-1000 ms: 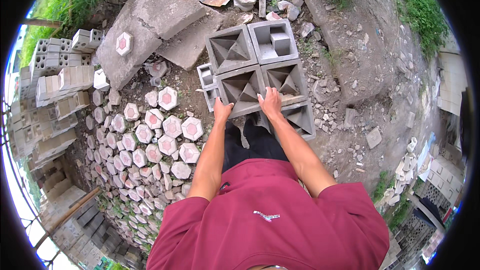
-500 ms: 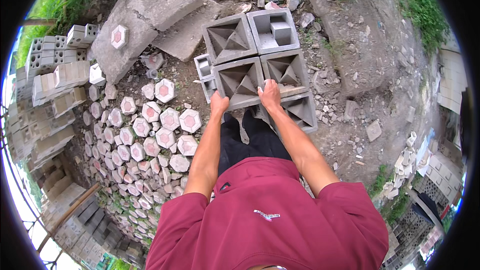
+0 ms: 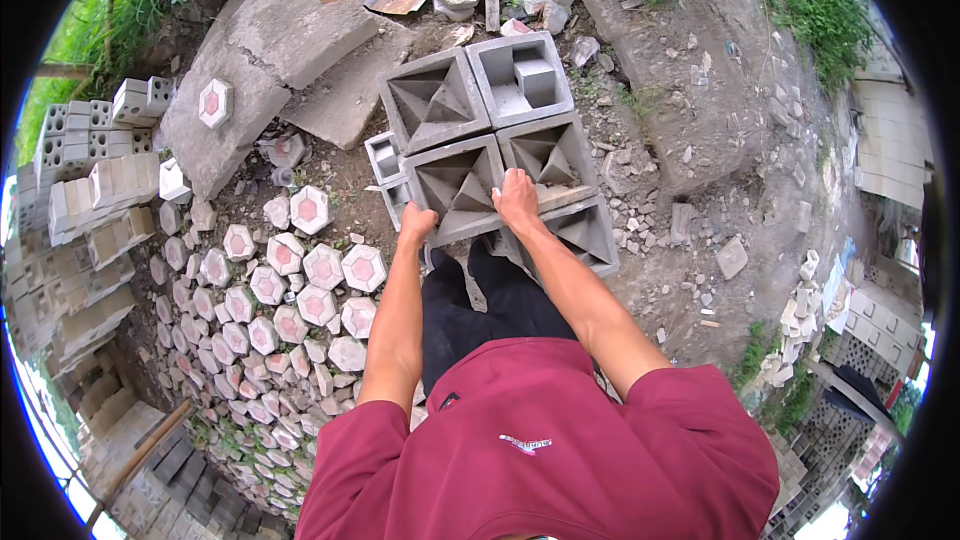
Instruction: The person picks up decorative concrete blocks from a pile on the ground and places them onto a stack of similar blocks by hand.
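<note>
Square grey concrete breeze blocks with sunken, pyramid-like faces stand grouped before my feet. The near left breeze block (image 3: 455, 183) is between my hands. My left hand (image 3: 418, 221) is closed on its near left corner. At its right side, my right hand (image 3: 516, 196) has its fingers curled over the rim, by the seam with the neighbouring breeze block (image 3: 549, 162); the fingertips are partly hidden. Behind lie another pyramid-faced block (image 3: 436, 100) and one with a square box-like core (image 3: 520, 78). One more block (image 3: 580, 235) sits partly under my right forearm.
A small two-hole block (image 3: 384, 157) touches the group's left side. Many hexagonal pavers (image 3: 322, 266) cover the ground at left, beside stacked hollow blocks (image 3: 75, 205). Broken concrete slabs (image 3: 300, 25) lie far left. Rubble (image 3: 733, 257) is scattered at right.
The whole view has shifted, so the scene sits slightly further left and lower. Both hands stay on the same breeze block, which keeps its place among the others.
</note>
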`<state>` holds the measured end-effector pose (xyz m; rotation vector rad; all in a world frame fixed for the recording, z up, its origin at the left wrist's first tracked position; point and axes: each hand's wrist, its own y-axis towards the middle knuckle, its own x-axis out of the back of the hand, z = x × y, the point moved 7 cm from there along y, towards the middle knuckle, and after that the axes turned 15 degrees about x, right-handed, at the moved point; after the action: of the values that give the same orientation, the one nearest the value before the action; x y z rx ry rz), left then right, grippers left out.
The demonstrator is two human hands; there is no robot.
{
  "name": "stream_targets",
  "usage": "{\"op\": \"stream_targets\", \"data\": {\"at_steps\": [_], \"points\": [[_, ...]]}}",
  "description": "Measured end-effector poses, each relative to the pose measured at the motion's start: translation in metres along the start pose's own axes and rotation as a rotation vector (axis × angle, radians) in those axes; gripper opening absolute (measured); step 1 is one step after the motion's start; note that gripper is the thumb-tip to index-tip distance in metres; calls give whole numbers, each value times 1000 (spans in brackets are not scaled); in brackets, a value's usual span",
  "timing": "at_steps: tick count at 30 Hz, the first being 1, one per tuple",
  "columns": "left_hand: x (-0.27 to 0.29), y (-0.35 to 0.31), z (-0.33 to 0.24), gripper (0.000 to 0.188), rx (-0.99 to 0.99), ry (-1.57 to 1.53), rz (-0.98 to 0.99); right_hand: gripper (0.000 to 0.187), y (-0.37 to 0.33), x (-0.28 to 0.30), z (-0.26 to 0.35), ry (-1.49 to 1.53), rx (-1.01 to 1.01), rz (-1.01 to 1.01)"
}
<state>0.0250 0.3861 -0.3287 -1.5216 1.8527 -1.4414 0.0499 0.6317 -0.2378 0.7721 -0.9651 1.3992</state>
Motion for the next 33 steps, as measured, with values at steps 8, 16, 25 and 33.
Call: {"op": "stream_targets", "data": {"at_steps": [8,16,25,33], "points": [[13,-48,12,57,-36,-39,29,38,-17,18,12,135,159,-144],[49,-172,26,54,-144,-319,47,113,-74,37,46,1228,-168,398],[121,-253,99,58,-108,-376,-150,98,-79,47,148,1063,75,626],[108,-289,179,72,-149,-1702,59,99,-93,43,268,861,366,758]]}}
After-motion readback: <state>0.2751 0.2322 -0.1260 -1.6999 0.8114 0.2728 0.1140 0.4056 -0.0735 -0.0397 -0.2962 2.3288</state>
